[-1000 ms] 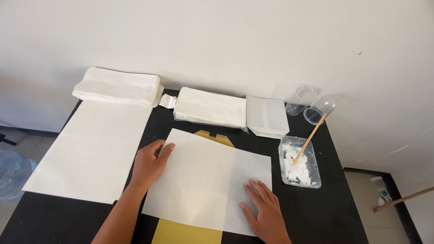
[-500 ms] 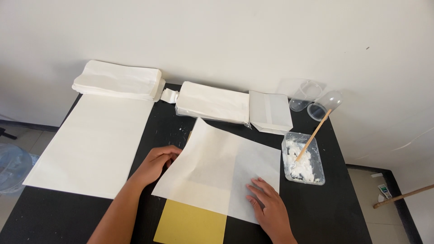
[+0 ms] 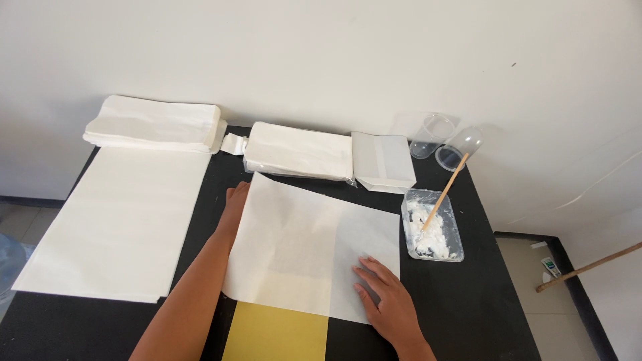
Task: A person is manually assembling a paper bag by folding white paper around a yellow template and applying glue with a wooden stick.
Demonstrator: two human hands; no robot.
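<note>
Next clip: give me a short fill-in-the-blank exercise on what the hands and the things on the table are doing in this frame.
1. The right hand lies flat on the white ____ sheet.
2. Below that sheet, a ____ board shows on the black table.
3. A wooden stick leans in the clear tray of white ____.
4. The left hand is at the sheet's far ____ corner.

Missing words: paper; yellow; paste; left
</note>
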